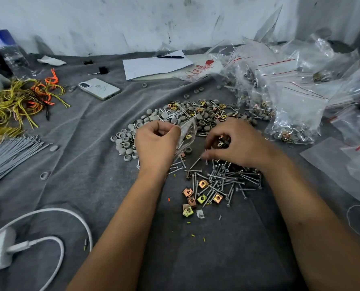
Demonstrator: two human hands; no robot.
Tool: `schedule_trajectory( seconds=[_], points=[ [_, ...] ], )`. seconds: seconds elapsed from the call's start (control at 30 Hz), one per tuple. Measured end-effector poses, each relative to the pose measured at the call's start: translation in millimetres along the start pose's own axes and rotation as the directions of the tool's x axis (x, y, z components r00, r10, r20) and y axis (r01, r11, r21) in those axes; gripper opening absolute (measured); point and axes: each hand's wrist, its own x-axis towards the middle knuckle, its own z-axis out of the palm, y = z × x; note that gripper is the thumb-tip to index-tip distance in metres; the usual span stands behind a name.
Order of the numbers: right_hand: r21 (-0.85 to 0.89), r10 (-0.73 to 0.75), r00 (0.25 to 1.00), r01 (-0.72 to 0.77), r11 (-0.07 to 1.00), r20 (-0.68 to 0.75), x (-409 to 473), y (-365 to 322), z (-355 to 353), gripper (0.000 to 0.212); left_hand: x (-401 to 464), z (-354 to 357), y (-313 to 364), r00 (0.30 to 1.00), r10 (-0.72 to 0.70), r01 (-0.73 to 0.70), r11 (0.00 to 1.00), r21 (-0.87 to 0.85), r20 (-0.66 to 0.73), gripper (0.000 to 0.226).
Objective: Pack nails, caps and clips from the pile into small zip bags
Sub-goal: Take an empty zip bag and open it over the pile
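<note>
The small zip bag (186, 135) is hanging at frame centre, its long axis tilting up-right, pinched at its mouth by the left hand (157, 143). The right hand (235, 143), just right of it, is curling around gathered clips (222, 143), so the load looks set to travel leftward into the bag.

Pile (198, 116) of grey round caps (124, 143), silver nails (227, 179) and gold and copper square clips (203, 183) spread on grey cloth. Caps lie mostly at the far left, nails and clips nearer. One small clear zip bag (187, 133) is held upright over the pile, a yellow clip inside. Filled bags (294, 122) are heaped at right.
</note>
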Motion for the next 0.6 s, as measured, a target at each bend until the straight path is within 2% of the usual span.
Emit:
schedule_trajectory(
  seconds=[0.1, 0.23, 0.3, 0.37, 0.43, 0.6],
  points=[
    [-0.044, 0.021, 0.987, -0.014, 0.999, 0.156, 1, 4, -3, 0.038, -1, 1, 0, 0.999, 0.035, -0.035, 0.999, 0.033, 0.009, 0.009],
    [-0.046, -0.001, 0.983, 0.01, 0.999, 0.186, 2, 1, -1, 0.019, -3, 3, 1, 0.996, 0.08, -0.083, 0.991, 0.107, 0.026, 0.006],
    [0.027, -0.029, 0.994, 0.026, 0.999, 0.106, 2, -3, 0, 0.015, -3, 3, 1, 0.995, 0.094, -0.098, 0.987, 0.127, 0.036, 0.007],
    [0.192, -0.054, 0.996, 0.067, 0.979, -0.07, 3, -6, 1, 0.012, -2, 4, 0, 0.993, 0.103, -0.109, 0.985, 0.135, 0.052, 0.008],
    [0.286, -0.06, 0.982, 0.111, 0.952, -0.181, 4, -9, 2, 0.012, -2, 5, 0, 0.991, 0.114, -0.122, 0.982, 0.143, 0.067, 0.01],
    [0.235, -0.092, 0.971, 0.145, 0.961, -0.223, 4, -18, 12, 0.022, 0, 6, -3, 0.992, 0.078, -0.088, 0.992, 0.095, 0.104, 0.009]
  ],
)
